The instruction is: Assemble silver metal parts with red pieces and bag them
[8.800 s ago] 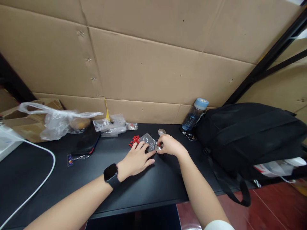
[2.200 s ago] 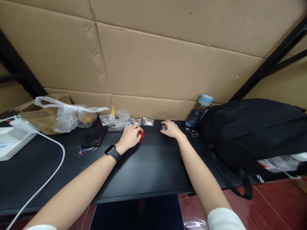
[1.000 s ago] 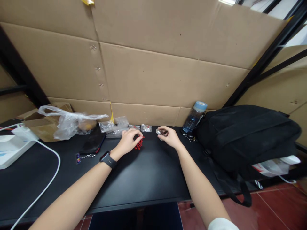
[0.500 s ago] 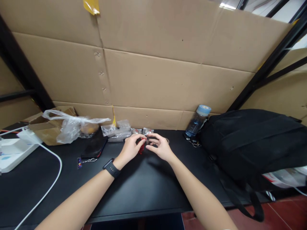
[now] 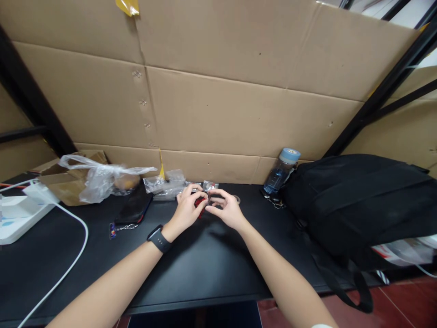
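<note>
My left hand [image 5: 186, 207], a dark watch [image 5: 159, 238] at its wrist, is closed in a pinch at a red cord [image 5: 201, 203]. Opposite it, my right hand [image 5: 228, 211] grips a small thin dark piece [image 5: 209, 198] seen nearly edge-on between thumb and fingers. The fingertips of both hands meet around this piece, just above the black table [image 5: 205, 264]. Whether the cord is threaded through it is too small to tell. Just behind the hands lie small clear packets [image 5: 210, 185] with something red inside. A ring-shaped thing [image 5: 237, 199] shows partly behind my right hand.
Plastic packets [image 5: 169, 187], a black pouch [image 5: 134, 207] with a keychain, a tied plastic bag [image 5: 99, 182] and a white power strip [image 5: 17, 218] lie leftward. A blue-capped bottle [image 5: 280, 172] and a black backpack [image 5: 355, 205] stand right. A cardboard wall [image 5: 218, 114] closes the back.
The fingers of my left hand have shifted, with the index finger raised slightly and the fingertips a little closer to my right hand. Otherwise both hands keep their place.
</note>
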